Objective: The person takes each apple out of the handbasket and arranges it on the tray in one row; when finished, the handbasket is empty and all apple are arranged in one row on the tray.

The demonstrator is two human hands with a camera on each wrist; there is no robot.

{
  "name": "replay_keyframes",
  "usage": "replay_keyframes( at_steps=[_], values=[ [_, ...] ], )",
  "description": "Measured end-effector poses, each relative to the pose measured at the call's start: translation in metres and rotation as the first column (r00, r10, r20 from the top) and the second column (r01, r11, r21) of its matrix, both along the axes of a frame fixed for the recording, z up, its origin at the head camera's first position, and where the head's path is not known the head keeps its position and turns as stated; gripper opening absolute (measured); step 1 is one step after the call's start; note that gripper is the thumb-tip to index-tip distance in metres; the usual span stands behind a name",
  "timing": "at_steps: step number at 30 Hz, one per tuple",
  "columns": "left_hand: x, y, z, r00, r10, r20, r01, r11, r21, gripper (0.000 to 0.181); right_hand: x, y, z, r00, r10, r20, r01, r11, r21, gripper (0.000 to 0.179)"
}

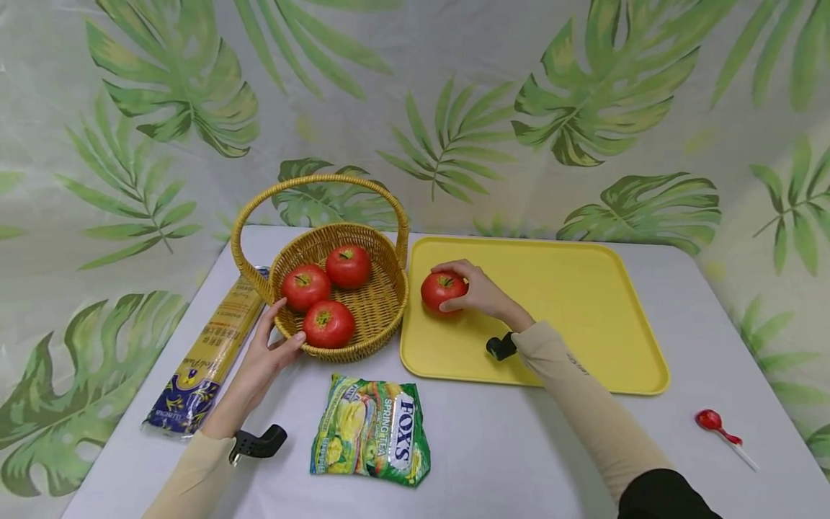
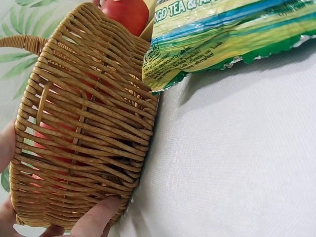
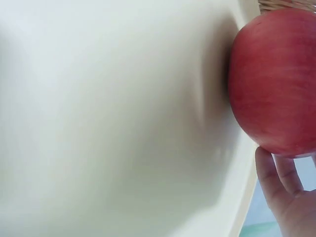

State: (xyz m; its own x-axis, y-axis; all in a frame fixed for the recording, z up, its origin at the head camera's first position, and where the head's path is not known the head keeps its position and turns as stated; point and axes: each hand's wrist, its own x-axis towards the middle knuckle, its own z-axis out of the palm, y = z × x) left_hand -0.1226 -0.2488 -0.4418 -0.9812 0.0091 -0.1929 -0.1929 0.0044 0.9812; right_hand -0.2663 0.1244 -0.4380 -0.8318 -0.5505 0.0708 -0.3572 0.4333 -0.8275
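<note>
My left hand grips the near left rim of the round wicker basket, with its fingers against the woven side in the left wrist view. Three red apples, a left one, a back one and a front one, sit inside. To the right, my right hand holds another red apple between thumb and fingers, over the left end of the yellow tray. The right wrist view shows this apple close to the tray's edge, with fingers touching it.
A spaghetti packet lies left of the basket, partly behind my left forearm. In front of the basket is a green Fox's candy bag. A red lollipop lies at the table's right side. Over the basket arches a tall handle.
</note>
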Motion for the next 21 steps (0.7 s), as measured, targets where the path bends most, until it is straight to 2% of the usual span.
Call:
replay_keyframes(
  at_steps=[7,12,16,19,21],
  values=[
    [-0.0002,0.0004,0.0001,1.0,0.003,-0.002,-0.003,1.0,-0.01,0.077,-0.0004,-0.0029,-0.003,1.0,0.002,0.012,-0.002,0.999,0.046,0.064],
    [-0.0001,0.0012,0.0006,1.0,0.007,-0.007,-0.007,1.0,-0.023,0.077,0.0009,-0.0016,-0.0029,0.999,0.02,0.032,-0.021,0.999,0.033,0.067],
    [-0.0006,0.0006,-0.0004,1.0,0.005,-0.007,-0.005,1.0,-0.021,0.077,0.0012,0.0016,-0.0045,0.993,0.025,0.112,-0.024,1.0,-0.01,0.069],
    [-0.0009,0.0,-0.0014,1.0,0.001,-0.011,-0.001,1.0,-0.016,0.077,0.0016,0.0042,-0.0047,0.982,0.024,0.187,-0.01,0.997,-0.072,0.07],
    [-0.0006,-0.0003,-0.0018,1.0,-0.002,-0.014,0.002,1.0,-0.014,0.077,0.0012,0.0057,-0.0039,0.978,0.023,0.207,0.002,0.993,-0.121,0.069]
  ],
)
